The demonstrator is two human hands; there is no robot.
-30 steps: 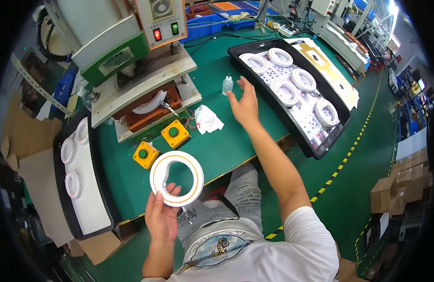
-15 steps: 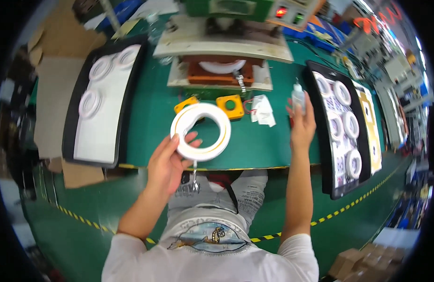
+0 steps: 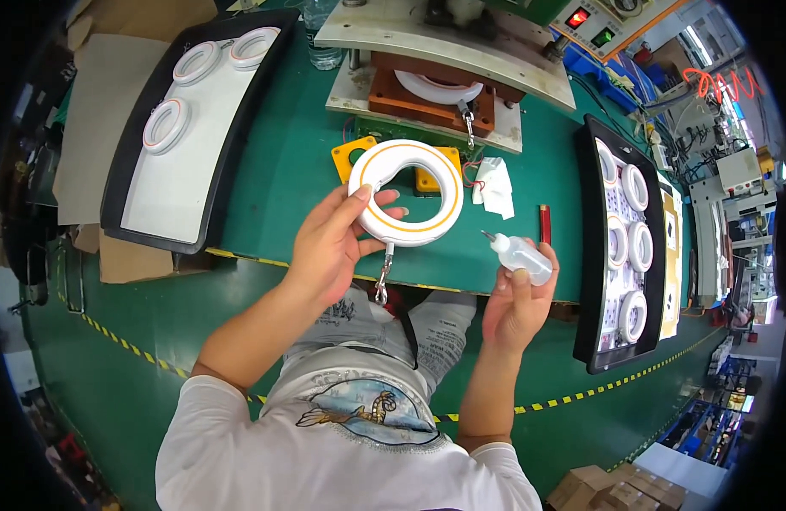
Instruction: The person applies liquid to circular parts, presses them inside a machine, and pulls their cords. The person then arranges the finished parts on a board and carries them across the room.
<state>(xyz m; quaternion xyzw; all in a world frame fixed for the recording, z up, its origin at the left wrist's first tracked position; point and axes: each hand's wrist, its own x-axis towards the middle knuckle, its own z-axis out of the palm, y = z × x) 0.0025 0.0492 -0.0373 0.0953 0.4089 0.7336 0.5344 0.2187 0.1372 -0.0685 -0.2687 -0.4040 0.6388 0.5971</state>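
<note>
My left hand (image 3: 329, 243) grips a white plastic ring (image 3: 440, 223) by its left side, thumb on its face. An orange line runs around the ring's face, and a metal swivel clip (image 3: 383, 277) dangles from its lower edge. In my right hand (image 3: 519, 311) is a small translucent squeeze bottle (image 3: 525, 260), tilted, its thin needle tip pointing up and left toward the ring. The tip and ring are apart. Beyond the ring, a press holds another white ring (image 3: 436, 88) with a clip in its brown fixture (image 3: 397, 106).
Two yellow button boxes (image 3: 346, 157) sit behind the held ring, partly hidden. White paper (image 3: 495, 189) and a red stick-like object (image 3: 545, 224) lie on the green table. Black trays with white rings stand left (image 3: 210, 192) and right (image 3: 590, 298). A clear bottle (image 3: 323, 43) stands beside the press.
My right hand has lifted the squeeze bottle off the table area and brought it nearer the ring, tipping it leftward. The red object is now uncovered. The view has shifted.
</note>
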